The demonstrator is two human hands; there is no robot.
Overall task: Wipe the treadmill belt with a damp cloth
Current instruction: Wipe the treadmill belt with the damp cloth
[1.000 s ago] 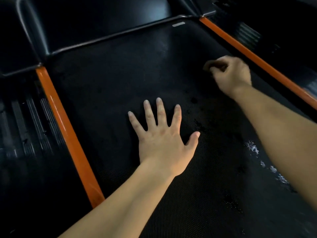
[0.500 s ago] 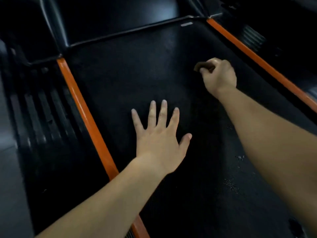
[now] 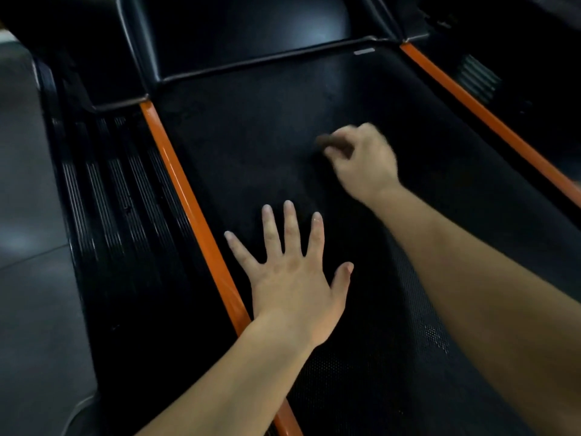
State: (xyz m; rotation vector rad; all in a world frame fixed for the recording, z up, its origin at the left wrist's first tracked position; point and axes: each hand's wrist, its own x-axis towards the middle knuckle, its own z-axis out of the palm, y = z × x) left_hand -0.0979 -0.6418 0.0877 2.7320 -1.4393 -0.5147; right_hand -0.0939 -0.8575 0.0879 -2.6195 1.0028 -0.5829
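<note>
Right hand [image 3: 364, 162] curls around a small dark cloth [image 3: 331, 142], holding it on the treadmill belt [image 3: 251, 127] near mid-width. Left hand [image 3: 295, 278] lies flat, fingers spread, beside the belt's left edge. The belt stretches lengthwise ahead of both hands.

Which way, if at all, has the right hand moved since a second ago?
Yes. The right hand, gripping the cloth, has slid left across the treadmill belt, away from the right orange strip and toward the belt's middle.
</note>
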